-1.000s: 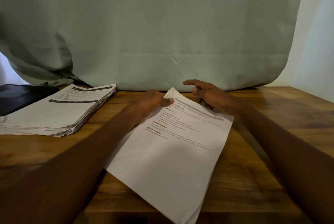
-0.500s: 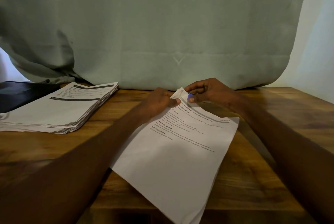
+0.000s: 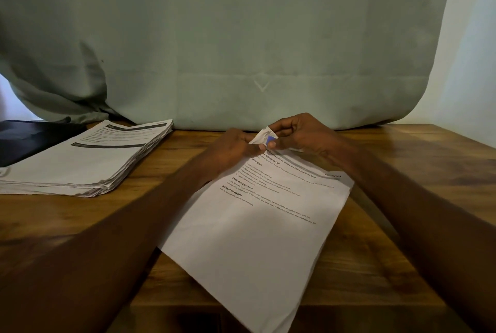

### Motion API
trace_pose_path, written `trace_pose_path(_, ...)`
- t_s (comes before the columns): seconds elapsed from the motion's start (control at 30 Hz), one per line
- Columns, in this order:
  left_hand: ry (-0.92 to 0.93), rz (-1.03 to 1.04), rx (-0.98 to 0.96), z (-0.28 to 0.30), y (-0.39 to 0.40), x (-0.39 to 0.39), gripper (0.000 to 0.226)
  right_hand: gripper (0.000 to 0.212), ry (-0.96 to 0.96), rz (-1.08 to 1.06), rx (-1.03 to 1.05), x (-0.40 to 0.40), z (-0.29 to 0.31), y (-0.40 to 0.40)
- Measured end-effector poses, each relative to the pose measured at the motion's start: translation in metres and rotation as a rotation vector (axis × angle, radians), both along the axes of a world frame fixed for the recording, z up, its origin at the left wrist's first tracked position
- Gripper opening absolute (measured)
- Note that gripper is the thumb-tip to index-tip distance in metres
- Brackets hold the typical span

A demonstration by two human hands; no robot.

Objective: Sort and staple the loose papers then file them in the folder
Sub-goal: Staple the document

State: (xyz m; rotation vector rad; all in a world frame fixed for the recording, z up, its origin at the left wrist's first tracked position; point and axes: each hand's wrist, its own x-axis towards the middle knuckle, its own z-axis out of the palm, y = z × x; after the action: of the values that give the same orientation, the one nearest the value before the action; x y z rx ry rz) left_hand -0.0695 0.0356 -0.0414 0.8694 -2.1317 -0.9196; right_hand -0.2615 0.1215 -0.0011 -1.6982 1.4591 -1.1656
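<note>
A pale green cloth (image 3: 241, 37) hangs behind a brown wooden desk (image 3: 402, 198). On the desk, right in front of the person, lies a small set of printed sheets (image 3: 263, 225), turned a bit sideways. Its far top corner (image 3: 264, 134) is lifted and crumpled. The left hand (image 3: 230, 150) pinches that corner with thumb and fingers, so its grip is closed on the paper. The right hand (image 3: 300, 135) has its fingers curled at the same corner. A tiny blue thing (image 3: 271, 140) shows between the two hands there, but it is too small to tell what it is, or which hand holds it.

To the left sits a thick stack of papers (image 3: 88, 160). Behind the stack, at the far left edge, lies a dark folder (image 3: 29, 139). No stapler can be seen.

It looks like the fastening step, with the sheets being joined at the corner. Next the corner should be flattened and the edges lined up, so the sheets stay together. Then the set can go to the folder
</note>
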Motion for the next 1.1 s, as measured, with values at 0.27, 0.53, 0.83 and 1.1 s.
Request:
trace_pose_path(0.27, 0.030, -0.023, 0.044, -0.001, -0.001, 0.000, 0.025, 0.041, -0.043, -0.057, -0.013, 0.006, -0.001, 0.001)
trace_pose_path(0.53, 0.064, -0.038, 0.066, -0.001, -0.001, -0.001, 0.015, 0.037, 0.008, -0.136, -0.023, 0.007, -0.001, -0.004)
trace_pose_path(0.83, 0.089, -0.038, 0.115, 0.000, 0.001, -0.002, 0.031, 0.032, -0.003, -0.217, -0.051, 0.009, -0.008, -0.016)
trace_pose_path(1.1, 0.072, 0.064, 0.331, 0.014, 0.008, 0.004, 0.051, 0.026, -0.033, -0.113, 0.009, 0.011, -0.008, -0.010)
